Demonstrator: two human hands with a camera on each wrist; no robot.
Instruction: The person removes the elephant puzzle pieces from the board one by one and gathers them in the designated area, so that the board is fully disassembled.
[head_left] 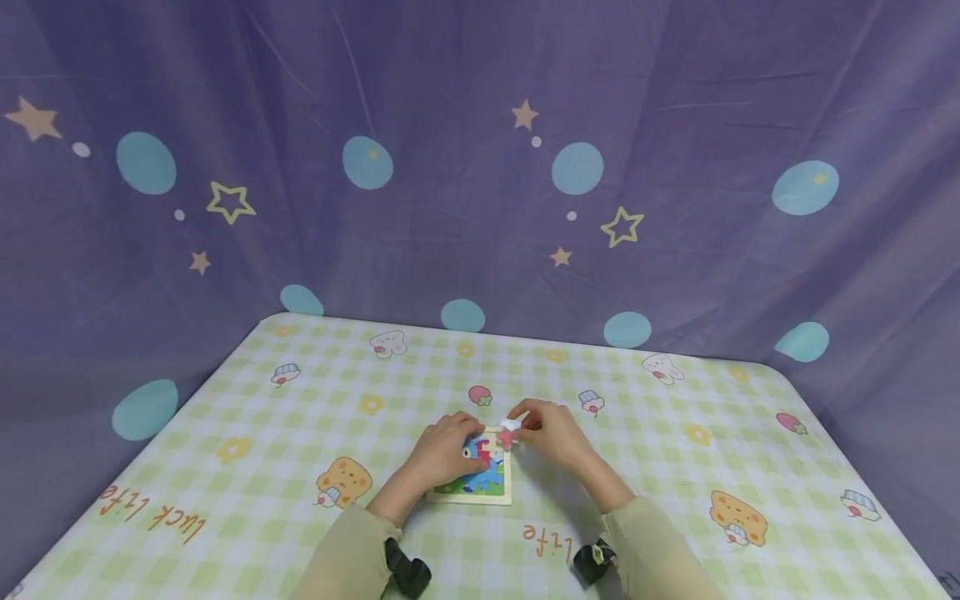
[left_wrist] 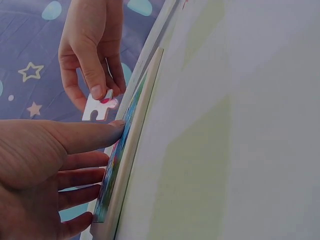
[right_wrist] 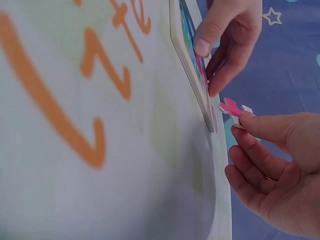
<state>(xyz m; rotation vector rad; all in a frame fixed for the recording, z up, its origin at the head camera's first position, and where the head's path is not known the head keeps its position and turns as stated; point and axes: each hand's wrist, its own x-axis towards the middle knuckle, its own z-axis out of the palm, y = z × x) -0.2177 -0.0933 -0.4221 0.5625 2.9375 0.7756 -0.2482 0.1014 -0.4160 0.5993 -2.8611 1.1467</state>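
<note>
A small square jigsaw puzzle point(head_left: 491, 485) in a pale wooden frame lies on the table, with a blue figure on green showing. My left hand point(head_left: 447, 454) rests over its left side; the thumb point(left_wrist: 95, 136) touches the picture, and the other fingers reach across the board, fairly straight. Just above the board's upper right corner, my right hand point(head_left: 551, 432) pinches a white and pink puzzle piece point(right_wrist: 232, 108) between thumb and fingertips. The piece point(left_wrist: 100, 106) is tilted, raised off the frame. My left hand hides part of the picture.
A green and white checked tablecloth point(head_left: 645, 467) with printed cartoons and lettering covers the table. Behind its far edge hangs a purple curtain point(head_left: 465, 233) with stars and blue spots. Both sleeves carry black wrist straps point(head_left: 408, 571).
</note>
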